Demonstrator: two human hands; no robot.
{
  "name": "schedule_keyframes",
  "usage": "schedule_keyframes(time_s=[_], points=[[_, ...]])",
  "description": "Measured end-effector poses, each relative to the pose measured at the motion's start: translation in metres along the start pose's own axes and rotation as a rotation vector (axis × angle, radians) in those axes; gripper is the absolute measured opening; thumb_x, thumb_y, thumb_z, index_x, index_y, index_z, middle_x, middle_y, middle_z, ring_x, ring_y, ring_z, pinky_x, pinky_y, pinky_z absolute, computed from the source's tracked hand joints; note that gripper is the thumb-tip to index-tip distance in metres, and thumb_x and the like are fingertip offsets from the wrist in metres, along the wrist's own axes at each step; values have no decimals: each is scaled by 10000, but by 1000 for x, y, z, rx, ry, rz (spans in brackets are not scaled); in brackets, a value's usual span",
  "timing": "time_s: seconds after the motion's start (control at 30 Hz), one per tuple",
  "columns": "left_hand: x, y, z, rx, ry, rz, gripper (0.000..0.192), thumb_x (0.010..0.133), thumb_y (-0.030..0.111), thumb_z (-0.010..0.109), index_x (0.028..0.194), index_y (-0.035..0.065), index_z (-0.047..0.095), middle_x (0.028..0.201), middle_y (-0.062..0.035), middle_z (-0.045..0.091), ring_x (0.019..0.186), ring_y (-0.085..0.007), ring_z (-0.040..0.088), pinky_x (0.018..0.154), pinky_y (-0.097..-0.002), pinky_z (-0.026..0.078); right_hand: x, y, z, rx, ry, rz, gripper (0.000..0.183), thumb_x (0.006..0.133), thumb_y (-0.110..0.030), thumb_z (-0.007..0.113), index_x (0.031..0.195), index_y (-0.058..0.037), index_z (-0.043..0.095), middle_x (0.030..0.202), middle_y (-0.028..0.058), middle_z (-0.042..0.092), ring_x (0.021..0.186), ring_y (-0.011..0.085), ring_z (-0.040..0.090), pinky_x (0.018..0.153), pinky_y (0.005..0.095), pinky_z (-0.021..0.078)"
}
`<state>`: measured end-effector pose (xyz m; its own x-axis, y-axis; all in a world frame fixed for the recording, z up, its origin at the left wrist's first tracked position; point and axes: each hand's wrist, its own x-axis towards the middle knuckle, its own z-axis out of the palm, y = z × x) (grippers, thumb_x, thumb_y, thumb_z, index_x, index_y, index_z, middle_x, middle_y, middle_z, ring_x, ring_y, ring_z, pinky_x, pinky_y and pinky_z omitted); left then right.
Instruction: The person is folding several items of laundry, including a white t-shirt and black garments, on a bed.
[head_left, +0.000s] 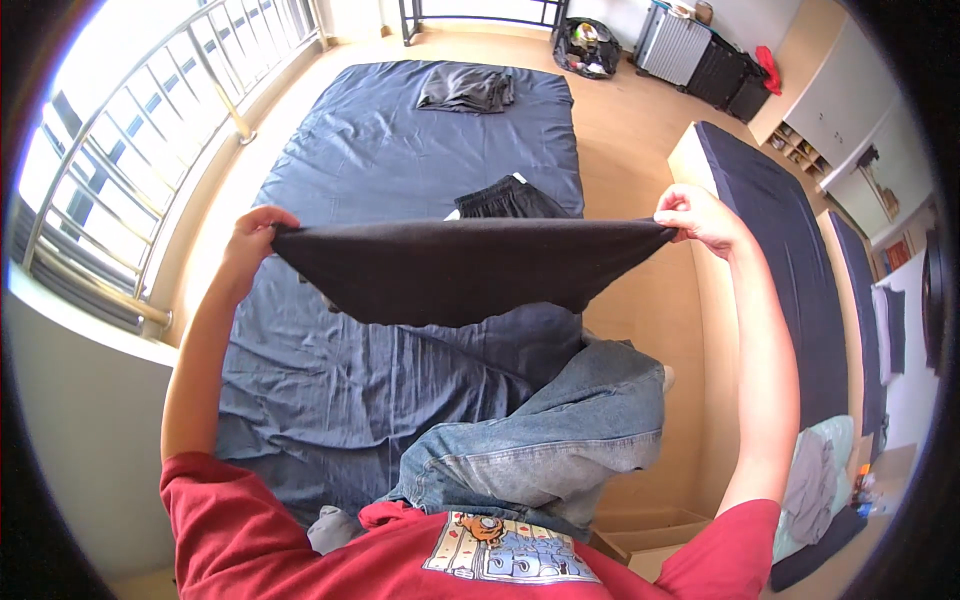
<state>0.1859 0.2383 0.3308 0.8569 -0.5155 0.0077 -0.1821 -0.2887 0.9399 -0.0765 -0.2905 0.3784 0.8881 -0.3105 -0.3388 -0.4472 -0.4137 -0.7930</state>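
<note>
A black cloth garment (465, 270) hangs stretched between my two hands, its upper edge nearly straight and its lower edge hanging loose. My left hand (253, 244) pinches one upper corner, and my right hand (697, 217) grips the opposite corner. Under and behind it lies a bed with a dark blue sheet (360, 165). Partly hidden beyond the garment is a pair of black shorts (514, 198) with an elastic waistband. A folded dark grey garment (465, 88) rests at the far end of the bed.
A metal window railing (142, 172) runs along the left. To the right stands another dark-covered bed (772, 247). Suitcases (675, 49) and a black plastic bag (586, 49) are on the floor at the back. My jeans-clad leg (540, 435) rests on the bed.
</note>
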Motion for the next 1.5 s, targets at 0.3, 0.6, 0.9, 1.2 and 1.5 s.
schedule_keyframes(time_s=[0.3,0.6,0.9,1.2,1.5], points=[[-17,-18,-18,192,-117,-185,280,764,10,479,957,-15,680,901,-62,653,845,-119,592,741,-248,474,4,16,14,184,-51,-105,137,874,-173,618,932,-49,618,862,5,618,794,95,594,729,256,503],[-49,-61,9,623,-121,200,401,605,-122,611,982,12,597,954,-114,473,895,-250,534,784,-289,451,17,49,45,201,-126,-157,351,720,-10,720,1051,40,616,969,111,611,859,162,603,769,281,537],[-19,-132,-30,641,-106,247,141,671,-23,644,797,-1,585,770,-99,522,768,-234,515,717,-346,437,40,62,67,-247,104,-437,281,672,-88,606,929,-96,718,906,67,699,833,160,643,699,322,518],[-15,-100,-28,1030,-187,414,227,828,153,604,880,-51,687,867,-184,681,751,-288,635,781,-377,497,49,51,92,-544,-259,-88,558,587,-322,840,1025,-19,672,1044,108,661,923,221,616,764,348,521],[-17,-77,-29,1094,-15,413,242,822,177,623,895,-44,689,840,-185,677,737,-305,640,728,-398,508,34,64,122,-471,484,-182,207,632,-82,680,815,14,686,847,189,674,846,329,658,714,387,538]])
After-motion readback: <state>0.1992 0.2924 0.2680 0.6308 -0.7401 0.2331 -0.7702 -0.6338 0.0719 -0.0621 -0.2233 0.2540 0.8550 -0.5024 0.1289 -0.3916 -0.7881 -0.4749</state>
